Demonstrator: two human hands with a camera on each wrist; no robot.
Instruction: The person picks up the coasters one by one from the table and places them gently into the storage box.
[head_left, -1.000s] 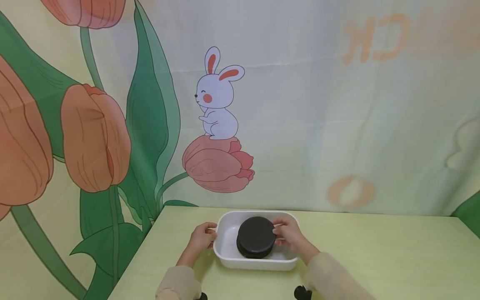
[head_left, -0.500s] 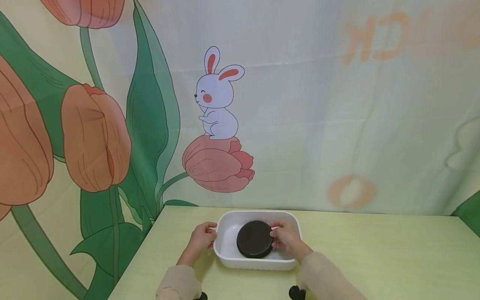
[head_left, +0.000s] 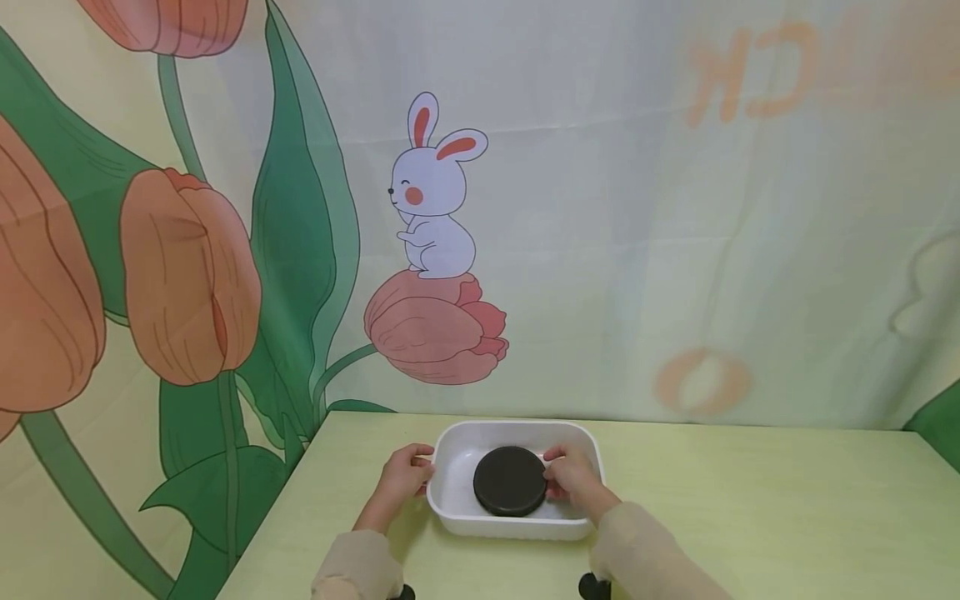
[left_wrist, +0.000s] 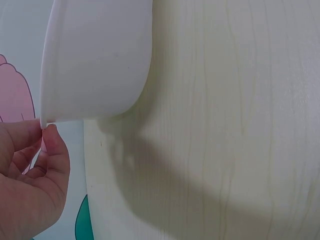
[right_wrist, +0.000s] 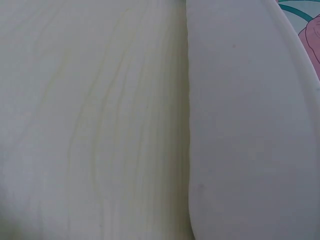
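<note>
A white rectangular tray (head_left: 457, 525) stands on the table. Inside it lies a round, flat black disc-shaped thing (head_left: 510, 481), seen from above. My left hand (head_left: 406, 472) pinches the tray's left rim; the left wrist view shows thumb and finger of that hand (left_wrist: 37, 175) at the edge of the white wall (left_wrist: 100, 60). Over the tray's right side reaches my right hand (head_left: 574, 477), its curled fingers gripping the right edge of the black disc. The right wrist view shows only the tray's outer wall (right_wrist: 250, 120) and tabletop; the hand is out of that view.
The pale wood-grain table (head_left: 750, 508) extends well to the right of the tray. Behind it hangs a curtain (head_left: 600, 250) printed with tulips and a rabbit. Small black parts (head_left: 595, 586) show at the sleeves near the bottom edge.
My right hand has lowered the black disc, which sat higher and revealed a dark layer beneath it; only one round top shows now. My left hand and the tray have stayed put.
</note>
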